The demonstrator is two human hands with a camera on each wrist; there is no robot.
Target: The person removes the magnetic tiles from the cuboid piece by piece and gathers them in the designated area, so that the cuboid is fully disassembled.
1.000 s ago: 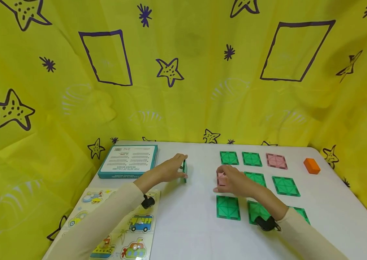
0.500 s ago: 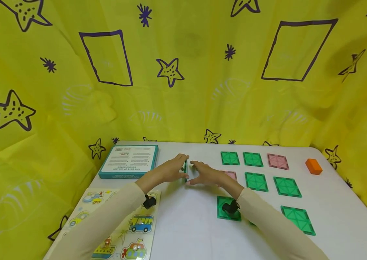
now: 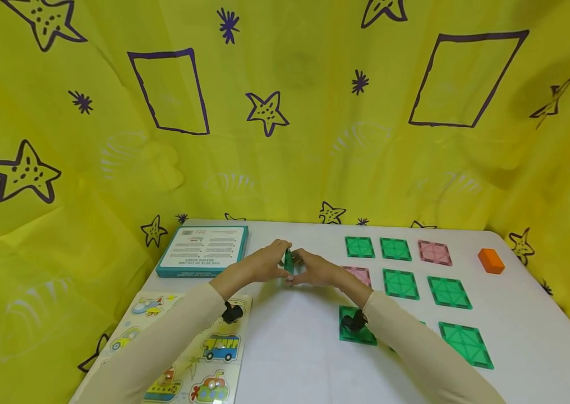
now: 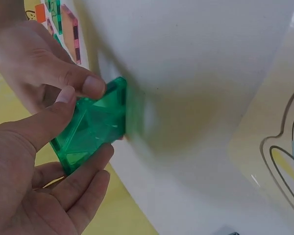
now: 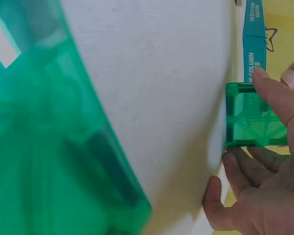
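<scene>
A translucent green magnetic tile [image 4: 93,125] stands on edge over the middle of the white table. My left hand [image 3: 267,261] grips it from the left, thumb on the upper edge and fingers along the lower edge in the left wrist view. From the other side my right hand [image 3: 317,270] holds the same tile, its thumb [image 5: 272,93] on the upper edge and fingers beneath. Both thumbs lie close together. Right of the hands, a pink tile [image 3: 358,274] lies partly behind the right wrist. A green tile [image 3: 358,335] lies under that wrist's camera.
Further green tiles [image 3: 400,284] and another pink tile [image 3: 435,252] lie flat in rows on the right. An orange block [image 3: 491,261] sits beyond them. At left are a teal-edged box [image 3: 201,249] and a vehicle picture puzzle board [image 3: 219,320]. A yellow curtain [image 3: 285,163] hangs behind.
My right hand has moved left from over the pink tile to the green tile and now grips it too. The left hand has kept its hold in about the same place.
</scene>
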